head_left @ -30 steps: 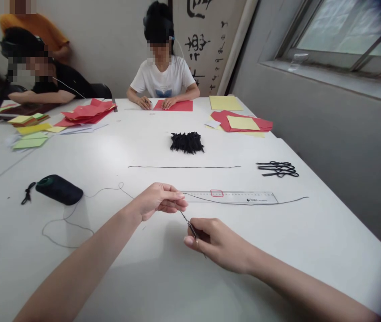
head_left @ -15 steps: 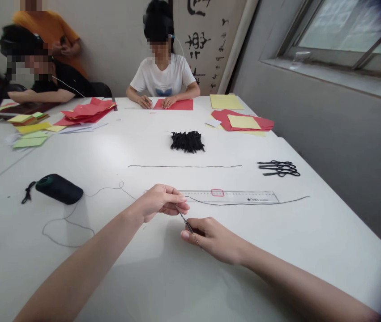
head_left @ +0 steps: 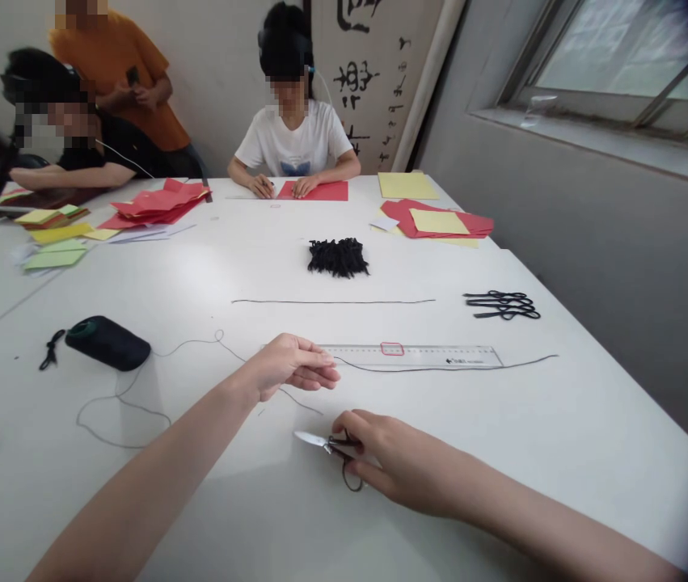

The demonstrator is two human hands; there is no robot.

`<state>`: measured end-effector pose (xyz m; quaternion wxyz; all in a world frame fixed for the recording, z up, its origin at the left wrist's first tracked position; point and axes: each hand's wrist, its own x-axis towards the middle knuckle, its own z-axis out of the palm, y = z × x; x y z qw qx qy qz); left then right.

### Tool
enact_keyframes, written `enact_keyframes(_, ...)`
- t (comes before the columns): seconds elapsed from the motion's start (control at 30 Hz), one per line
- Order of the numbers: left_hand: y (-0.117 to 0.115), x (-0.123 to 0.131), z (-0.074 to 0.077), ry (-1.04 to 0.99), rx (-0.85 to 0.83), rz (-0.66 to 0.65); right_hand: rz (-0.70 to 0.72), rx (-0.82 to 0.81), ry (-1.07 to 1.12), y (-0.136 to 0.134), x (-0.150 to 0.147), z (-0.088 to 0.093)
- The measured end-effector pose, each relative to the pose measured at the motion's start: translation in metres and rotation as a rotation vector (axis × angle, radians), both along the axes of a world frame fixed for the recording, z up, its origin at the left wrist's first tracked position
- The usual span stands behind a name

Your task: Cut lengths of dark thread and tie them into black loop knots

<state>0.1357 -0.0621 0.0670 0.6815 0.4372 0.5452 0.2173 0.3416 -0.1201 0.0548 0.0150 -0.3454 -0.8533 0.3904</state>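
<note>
My left hand (head_left: 292,365) pinches a thin dark thread (head_left: 441,367) at the left end of a clear ruler (head_left: 416,354); the thread runs along the ruler's near edge to the right. A loose thread end trails from that hand toward me. My right hand (head_left: 389,459) rests low on the white table (head_left: 562,436) and grips small scissors (head_left: 319,441), blades pointing left, a handle loop showing under the fingers. A black thread spool (head_left: 107,343) lies to the left, its thread looping over the table.
A cut thread length (head_left: 331,301) lies straight beyond the ruler. A black bundle (head_left: 337,257) sits mid-table and tied black pieces (head_left: 502,305) at right. Red and yellow paper sheets (head_left: 437,221) lie at the far edge. Three people (head_left: 293,129) are at the far side.
My right hand pulled the scissors away from the thread, down toward me, and laid them flat on the table. The thread near my left hand now shows a free end. The left hand stayed put.
</note>
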Motion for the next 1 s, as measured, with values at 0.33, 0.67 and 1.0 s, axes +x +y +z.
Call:
enact_keyframes(0.33,-0.001,-0.004,0.008,0.170,0.223,-0.088,0.098,0.542,0.103,-0.008,-0.005,-0.025)
enact_keyframes(0.67,-0.003,-0.020,0.033,0.273,0.374,-0.118,-0.435,-0.128,0.398,0.055,0.018,-0.002)
enact_keyframes(1.0,0.044,-0.106,0.002,0.527,0.581,0.264,-0.809,0.059,0.354,0.114,0.096,0.003)
